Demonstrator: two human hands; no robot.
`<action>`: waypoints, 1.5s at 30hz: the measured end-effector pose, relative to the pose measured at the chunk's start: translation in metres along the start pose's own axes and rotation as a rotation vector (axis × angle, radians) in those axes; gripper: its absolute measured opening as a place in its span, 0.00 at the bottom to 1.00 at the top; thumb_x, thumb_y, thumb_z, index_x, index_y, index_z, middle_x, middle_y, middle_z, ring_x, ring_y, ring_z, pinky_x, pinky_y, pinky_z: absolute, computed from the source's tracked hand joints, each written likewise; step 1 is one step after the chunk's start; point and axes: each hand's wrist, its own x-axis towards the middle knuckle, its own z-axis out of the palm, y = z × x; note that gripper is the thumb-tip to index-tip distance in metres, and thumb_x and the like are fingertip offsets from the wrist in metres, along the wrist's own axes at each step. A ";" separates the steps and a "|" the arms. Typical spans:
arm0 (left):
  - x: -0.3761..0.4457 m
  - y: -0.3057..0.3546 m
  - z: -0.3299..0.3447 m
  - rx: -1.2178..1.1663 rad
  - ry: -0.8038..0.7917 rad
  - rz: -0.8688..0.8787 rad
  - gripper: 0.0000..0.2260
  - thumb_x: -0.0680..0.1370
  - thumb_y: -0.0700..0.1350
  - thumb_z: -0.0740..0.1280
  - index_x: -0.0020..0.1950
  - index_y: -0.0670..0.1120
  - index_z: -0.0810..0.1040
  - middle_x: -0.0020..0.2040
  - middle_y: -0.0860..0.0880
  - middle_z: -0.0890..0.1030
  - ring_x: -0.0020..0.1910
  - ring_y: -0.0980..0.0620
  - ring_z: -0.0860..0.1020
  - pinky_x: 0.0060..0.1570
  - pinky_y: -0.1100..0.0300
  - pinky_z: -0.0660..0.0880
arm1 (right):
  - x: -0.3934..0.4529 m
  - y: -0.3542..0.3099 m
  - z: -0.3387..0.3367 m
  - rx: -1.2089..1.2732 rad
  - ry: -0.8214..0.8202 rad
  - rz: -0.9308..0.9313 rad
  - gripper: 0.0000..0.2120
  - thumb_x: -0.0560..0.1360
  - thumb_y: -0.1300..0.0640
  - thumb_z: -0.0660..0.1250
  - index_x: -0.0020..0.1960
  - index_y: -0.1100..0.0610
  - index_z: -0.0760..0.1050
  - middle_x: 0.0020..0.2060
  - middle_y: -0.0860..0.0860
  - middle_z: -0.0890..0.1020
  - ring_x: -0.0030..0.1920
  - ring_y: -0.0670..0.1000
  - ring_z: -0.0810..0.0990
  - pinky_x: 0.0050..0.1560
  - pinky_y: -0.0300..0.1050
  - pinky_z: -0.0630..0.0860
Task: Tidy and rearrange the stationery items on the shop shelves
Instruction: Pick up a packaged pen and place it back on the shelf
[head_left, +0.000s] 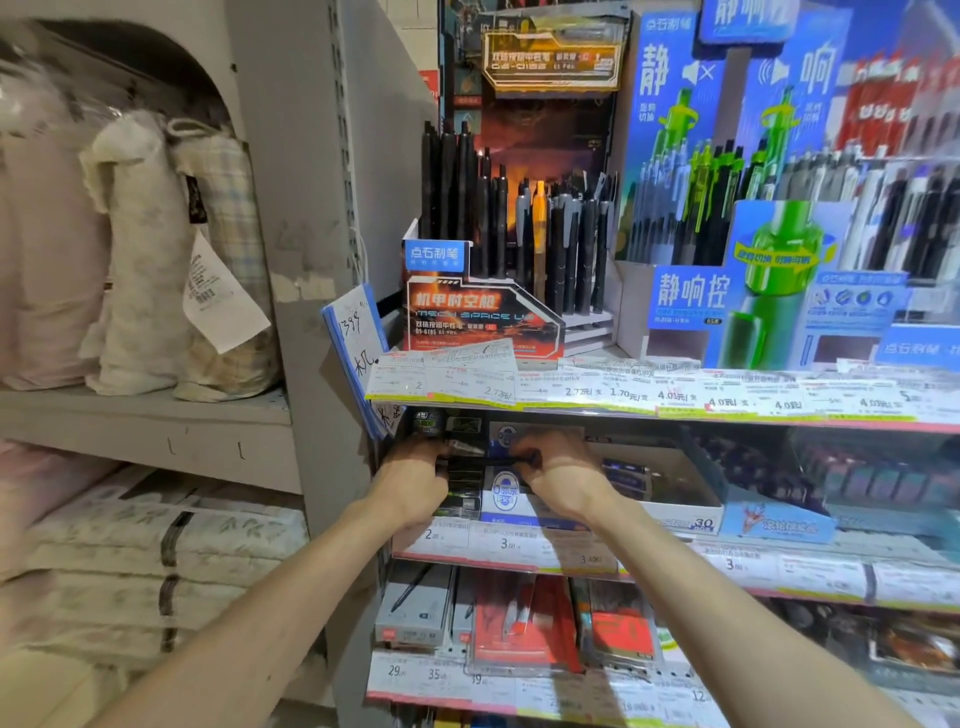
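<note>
The shop shelves (675, 410) filled the right side w/ three tiers in view; a grey rack of bedding (156, 410) stood left. Top tier held the biggest items: a blue-green pen display (748, 291) and, beside it, a black-orange pen display (483, 306), pens upright and looking orderly. Middle tier, where the work was, had a white open box (670, 499) right of the hands and a blue-white box (506, 499) directly between them. Bottom tier showed flat packs (524, 623) leaning unevenly, prob. not yet sorted.

Both hands reached into the middle tier's left end. The left hand (413, 480) and right hand (558, 475) each had fingers curled, apparently pinching opposite ends of a thin dark pen (493, 460) held level just above the blue-white box; exact fingertip contact was too dim to confirm.

Judged progress: early to mid. Top tier seemed done, middle in hand, bottom and right-hand stock left.
</note>
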 end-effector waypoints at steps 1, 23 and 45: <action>0.000 -0.001 0.001 -0.010 0.012 -0.004 0.16 0.77 0.39 0.64 0.63 0.48 0.79 0.64 0.43 0.77 0.62 0.42 0.76 0.61 0.57 0.72 | -0.001 0.000 -0.001 0.005 0.008 -0.008 0.11 0.77 0.55 0.66 0.57 0.47 0.81 0.54 0.49 0.85 0.51 0.54 0.82 0.52 0.46 0.79; -0.077 0.010 -0.049 -0.320 0.167 0.384 0.07 0.77 0.50 0.71 0.53 0.53 0.83 0.48 0.58 0.79 0.48 0.58 0.79 0.47 0.61 0.75 | -0.107 0.000 -0.044 0.140 0.321 -0.187 0.07 0.76 0.51 0.70 0.53 0.47 0.82 0.37 0.38 0.76 0.42 0.41 0.77 0.45 0.41 0.74; -0.042 0.104 -0.147 -0.726 0.359 0.387 0.14 0.73 0.49 0.74 0.58 0.58 0.79 0.46 0.54 0.83 0.47 0.57 0.82 0.45 0.63 0.79 | -0.091 -0.076 -0.153 -0.073 0.534 -0.385 0.08 0.77 0.49 0.70 0.55 0.50 0.81 0.40 0.42 0.81 0.40 0.44 0.75 0.43 0.46 0.75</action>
